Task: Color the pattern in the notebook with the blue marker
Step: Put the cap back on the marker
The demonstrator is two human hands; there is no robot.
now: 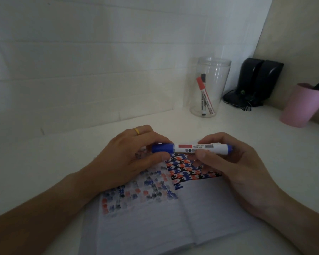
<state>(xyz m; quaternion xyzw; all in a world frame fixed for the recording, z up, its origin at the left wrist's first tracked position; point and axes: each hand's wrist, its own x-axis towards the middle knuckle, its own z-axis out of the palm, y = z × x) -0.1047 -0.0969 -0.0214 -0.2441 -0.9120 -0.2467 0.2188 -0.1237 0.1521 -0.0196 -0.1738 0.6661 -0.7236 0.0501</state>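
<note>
An open lined notebook [147, 223] lies on the white desk in front of me. Its right page carries a pattern [184, 171] of blue, red and black marks; the left page shows fainter bleed-through marks. Above the pattern I hold the blue marker [191, 148] level, cap on. My left hand [129, 159], with a gold ring, pinches the blue cap at the marker's left end. My right hand [228, 162] grips the white barrel near its right end. Both hands hide the top edge of the notebook.
A clear plastic jar [209, 85] with a red and a black marker stands behind the notebook. Two black speakers [260, 80] sit in the corner. A pink cup [300, 105] with pens stands at far right. A white wall runs along the back.
</note>
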